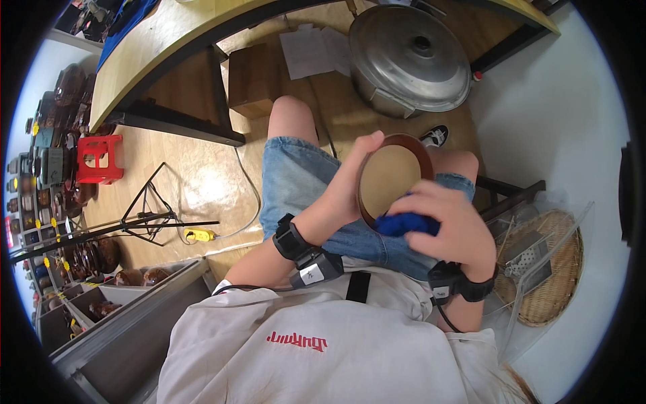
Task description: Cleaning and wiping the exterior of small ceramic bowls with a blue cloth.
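Note:
My left hand (348,183) grips a round reddish-brown pot (390,174) by its left side, thumb up at the far rim. A pale tan, flat-looking round face of the pot is turned up toward me; whether this is its base or its inside I cannot tell. In my right hand (459,219) is a bunched dark blue cloth (404,224), pinched between thumb and fingers. The cloth touches the pot's near right edge. Both hands are above my lap, over denim shorts (296,178).
A large lidded metal pot (410,60) stands on the floor ahead, beside a cardboard box (252,81). Wooden tables (161,40) arch beyond. At left are a red stool (99,159), a black stand (151,219) and a yellow power strip (199,234). A woven tray (548,269) leans at right.

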Available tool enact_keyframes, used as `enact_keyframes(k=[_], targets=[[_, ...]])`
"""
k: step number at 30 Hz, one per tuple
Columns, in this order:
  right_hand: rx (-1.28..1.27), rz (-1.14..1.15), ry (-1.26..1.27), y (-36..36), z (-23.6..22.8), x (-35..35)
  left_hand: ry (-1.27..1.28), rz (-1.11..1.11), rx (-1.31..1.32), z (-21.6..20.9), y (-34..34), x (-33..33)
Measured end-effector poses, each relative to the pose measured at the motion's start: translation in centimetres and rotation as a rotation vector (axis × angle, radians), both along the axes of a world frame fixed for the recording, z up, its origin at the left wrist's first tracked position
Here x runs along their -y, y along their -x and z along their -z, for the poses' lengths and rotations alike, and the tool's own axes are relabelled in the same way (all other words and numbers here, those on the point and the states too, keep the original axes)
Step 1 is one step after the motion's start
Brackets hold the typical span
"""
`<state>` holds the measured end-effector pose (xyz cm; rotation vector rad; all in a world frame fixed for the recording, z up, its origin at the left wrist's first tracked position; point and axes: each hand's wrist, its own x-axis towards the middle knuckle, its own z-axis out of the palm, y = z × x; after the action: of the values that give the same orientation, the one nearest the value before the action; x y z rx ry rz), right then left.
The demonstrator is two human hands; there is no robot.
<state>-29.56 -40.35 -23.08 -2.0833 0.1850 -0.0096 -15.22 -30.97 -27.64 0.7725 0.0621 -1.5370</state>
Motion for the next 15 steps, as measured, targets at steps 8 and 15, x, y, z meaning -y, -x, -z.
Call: enact_keyframes(k=[8,15], targets=[[0.212,0.57,0.476,-0.6,0.0,1.0,-0.061,0.024,-0.032,-0.3,0.3,0.3],[0.014,0.489,0.517,-0.9,1.1,-0.7,0.084,-0.047,0.025,-0.5,-0.3,0.3]])
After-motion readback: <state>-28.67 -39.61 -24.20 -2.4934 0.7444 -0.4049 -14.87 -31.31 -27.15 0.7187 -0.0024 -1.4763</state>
